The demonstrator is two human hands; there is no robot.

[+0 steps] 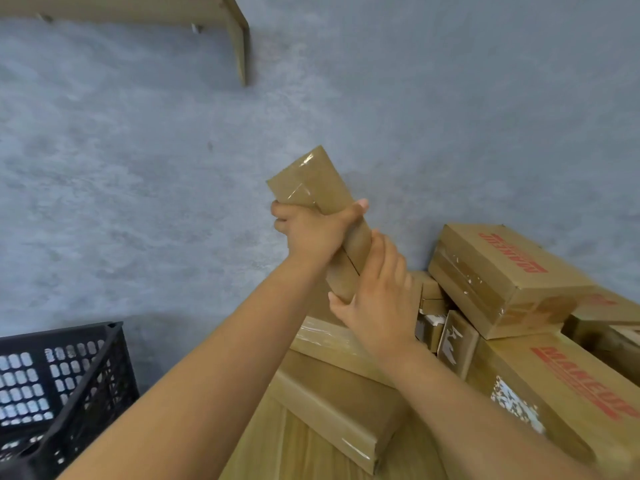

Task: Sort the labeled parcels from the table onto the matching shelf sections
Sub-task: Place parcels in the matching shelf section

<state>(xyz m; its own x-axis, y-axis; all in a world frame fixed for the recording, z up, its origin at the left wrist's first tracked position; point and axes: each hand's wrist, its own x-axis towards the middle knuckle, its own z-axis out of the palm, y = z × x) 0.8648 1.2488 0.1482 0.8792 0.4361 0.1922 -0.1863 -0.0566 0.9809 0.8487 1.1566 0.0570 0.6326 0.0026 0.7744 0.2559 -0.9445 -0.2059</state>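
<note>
A slim brown cardboard parcel (313,183), sealed with clear tape, is held up above the table's left end, tilted with its far end up and to the left. My left hand (311,230) grips its middle, thumb on the right side. My right hand (375,299) holds its lower end, fingers curled under the bottom edge. No label shows on the face toward me. More parcels lie piled on the wooden table (277,445): two boxes with red "MAKEUP" print (502,271) (568,393) and a flat taped parcel (332,403).
A black plastic crate (62,375) stands on the grey floor (156,185) at the lower left. A wooden board or shelf corner (239,39) reaches in at the top left. Small boxes (453,341) are wedged between the larger parcels.
</note>
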